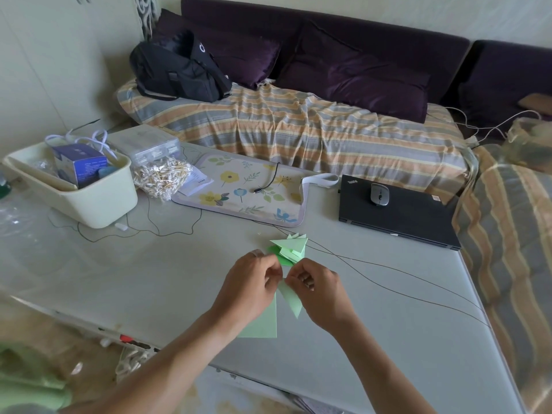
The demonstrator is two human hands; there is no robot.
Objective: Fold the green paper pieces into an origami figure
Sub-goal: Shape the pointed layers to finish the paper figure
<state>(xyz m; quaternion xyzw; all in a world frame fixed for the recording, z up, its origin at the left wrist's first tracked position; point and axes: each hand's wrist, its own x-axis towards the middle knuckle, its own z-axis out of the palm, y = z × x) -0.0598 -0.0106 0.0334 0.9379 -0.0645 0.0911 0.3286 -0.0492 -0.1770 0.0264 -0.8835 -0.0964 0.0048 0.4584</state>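
Near the lower centre of the frame, the left hand [249, 282] and the right hand [318, 286] are meeting above a smooth, pale table [155, 279], fingers curled in and pinching the same green paper piece [291, 298] between them. That piece is matte and light green, creased into a long narrow triangle pointing downward; a flatter green sheet [263, 322] is showing under the left wrist, and whether it is joined to the pinched piece cannot be told. Just above the hands, a pile of folded green triangles [291, 249] is lying on the table, sharp-cornered and layered.

At the left of the frame, a cream plastic bin [98, 201] is holding a blue cardboard box [79, 167] and some white cords. Beside it, a clear bag of cotton swabs [162, 176] is resting against a translucent plastic case [146, 143]. A soft floral mat [239, 189] is lying at centre, and a closed black laptop [397, 215] is carrying a grey mouse [379, 194] at right. Thin dark wires are trailing across the table. A black bag [179, 70] is sitting on the striped sofa cover at the upper left.
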